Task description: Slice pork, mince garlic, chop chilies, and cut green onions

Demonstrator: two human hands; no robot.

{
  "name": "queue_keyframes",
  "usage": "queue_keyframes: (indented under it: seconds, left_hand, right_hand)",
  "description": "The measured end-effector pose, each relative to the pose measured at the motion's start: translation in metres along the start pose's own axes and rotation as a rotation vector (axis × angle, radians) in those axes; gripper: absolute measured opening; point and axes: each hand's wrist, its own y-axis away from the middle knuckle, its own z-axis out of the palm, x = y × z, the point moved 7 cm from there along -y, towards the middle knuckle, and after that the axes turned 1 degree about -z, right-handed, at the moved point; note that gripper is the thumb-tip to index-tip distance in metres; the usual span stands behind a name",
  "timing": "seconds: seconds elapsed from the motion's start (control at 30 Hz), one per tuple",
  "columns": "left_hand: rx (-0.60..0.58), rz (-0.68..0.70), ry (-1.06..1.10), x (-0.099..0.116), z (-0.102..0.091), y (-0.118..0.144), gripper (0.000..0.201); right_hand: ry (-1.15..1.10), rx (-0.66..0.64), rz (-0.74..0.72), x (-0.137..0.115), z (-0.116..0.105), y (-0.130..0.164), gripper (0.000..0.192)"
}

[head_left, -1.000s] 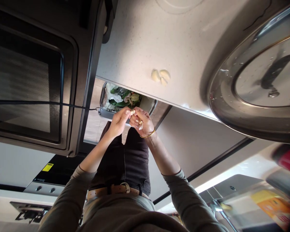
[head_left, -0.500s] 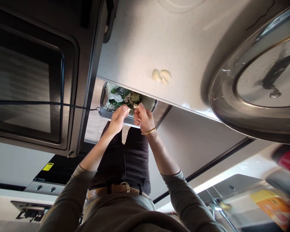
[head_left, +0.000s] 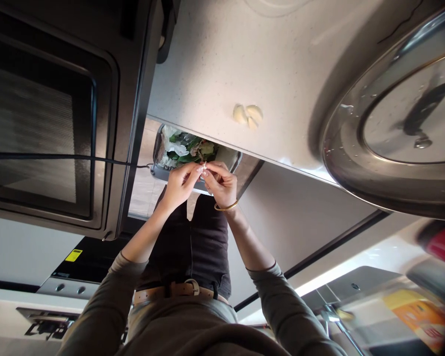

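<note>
My left hand point(head_left: 181, 183) and my right hand point(head_left: 222, 185) meet over the near edge of a waste bin point(head_left: 159, 173). Thumbs and fingertips of both pinch a small pale garlic clove point(head_left: 204, 166), mostly covered by the fingers. The right hand's lower fingers curl in toward the palm, and I cannot make out what lies under them. Beneath the hands, the bin holds green leafy scraps point(head_left: 189, 148) and a crumpled clear plastic bag point(head_left: 176, 148). Up on the white counter, peeled garlic cloves point(head_left: 247, 115) lie in a little group.
A black microwave point(head_left: 107, 99) stands at the left, its dark cord point(head_left: 77, 157) crossing the door. At the right, a large shiny metal lid point(head_left: 344, 148) with a black handle overhangs the counter edge point(head_left: 274, 160). A gas hob point(head_left: 48, 321) appears lower left.
My hands have come together from slightly apart, and the fingertips now meet on the clove. The right hand has turned inward. The cloves on the counter have stayed put.
</note>
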Motion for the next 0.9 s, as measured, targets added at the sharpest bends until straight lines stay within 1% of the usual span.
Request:
queue_keyframes:
  seconds: [0.17,0.3,0.4,0.47,0.57,0.63,0.7,0.77,0.87,0.9]
  left_hand:
    - [0.039,0.049,-0.093,0.003,0.002,0.001,0.045]
    - [0.057,0.022,-0.096,0.004,0.007,0.002,0.046]
    - [0.067,0.002,-0.002,0.007,0.009,-0.001,0.049]
    - [0.102,-0.022,0.06,0.007,0.007,-0.004,0.047]
    - [0.148,-0.051,0.092,0.006,0.005,-0.008,0.037]
    - [0.144,-0.044,0.092,0.006,0.006,-0.008,0.031]
    - [0.133,-0.008,0.073,0.008,0.007,-0.005,0.028]
    - [0.097,0.074,0.023,0.014,0.01,0.0,0.025]
    - [-0.007,0.243,-0.097,0.024,0.02,0.012,0.027]
    - [-0.016,0.283,-0.138,0.025,0.022,0.015,0.028]
  right_hand:
    - [-0.091,-0.027,-0.006,0.001,0.002,0.002,0.018]
    - [-0.063,0.011,-0.053,-0.006,0.0,0.004,0.016]
    - [0.014,0.078,-0.059,-0.014,-0.009,-0.003,0.018]
    - [0.053,0.135,-0.053,-0.02,-0.018,-0.013,0.024]
    - [0.05,0.195,-0.033,-0.026,-0.031,-0.025,0.034]
    - [0.027,0.189,-0.021,-0.026,-0.034,-0.027,0.038]
    - [0.02,0.131,-0.037,-0.024,-0.031,-0.022,0.038]
    - [0.041,0.074,-0.077,-0.021,-0.024,-0.011,0.039]
    - [0.077,0.083,-0.097,-0.014,-0.016,0.005,0.044]
    - [0.083,0.095,-0.091,-0.013,-0.015,0.009,0.045]
